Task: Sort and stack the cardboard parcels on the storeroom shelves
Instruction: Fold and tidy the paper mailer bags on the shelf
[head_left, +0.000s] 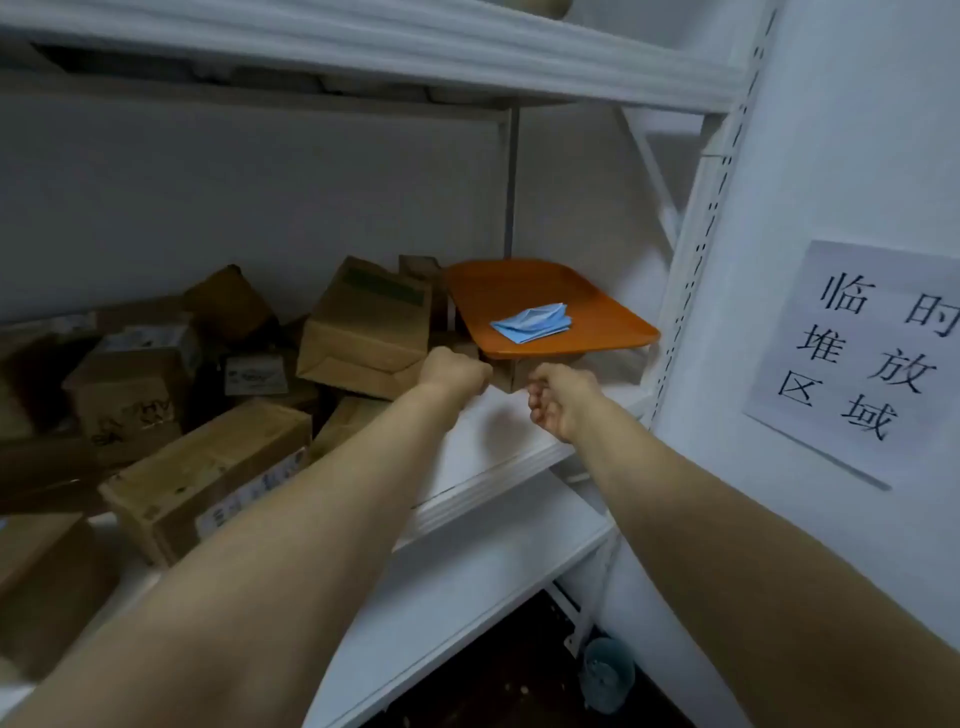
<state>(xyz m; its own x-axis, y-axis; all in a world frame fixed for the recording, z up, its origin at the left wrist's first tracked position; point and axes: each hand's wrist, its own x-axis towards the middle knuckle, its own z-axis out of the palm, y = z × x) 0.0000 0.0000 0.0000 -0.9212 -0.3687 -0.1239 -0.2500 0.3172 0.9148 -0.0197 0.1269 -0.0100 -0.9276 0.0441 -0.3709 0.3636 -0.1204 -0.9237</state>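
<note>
While looking along the middle shelf (498, 447), found a small parcel (508, 375) near its right end, set back from the front edge and tucked under an orange tray (571, 296). Noted the tray lying over that parcel and carrying a folded blue item (532, 325). Recorded the left hand (454, 371) against the parcel's left face with fingers curled into a fist; could not tell whether gripping the parcel or merely touching it. Recorded the right hand (558, 400) just beside the parcel's near right corner, fingers (537, 408) curled, with nothing seen inside them. Observed a loose heap of larger parcels (197, 467) filling the shelf's left part, several tilted, with one leaning box (363, 327) just beside the left hand. Logged a paper sign (857, 358) with Chinese characters on the wall to the right, a lower shelf (467, 597) beneath, and a bluish bucket (608, 675) on the floor.
</note>
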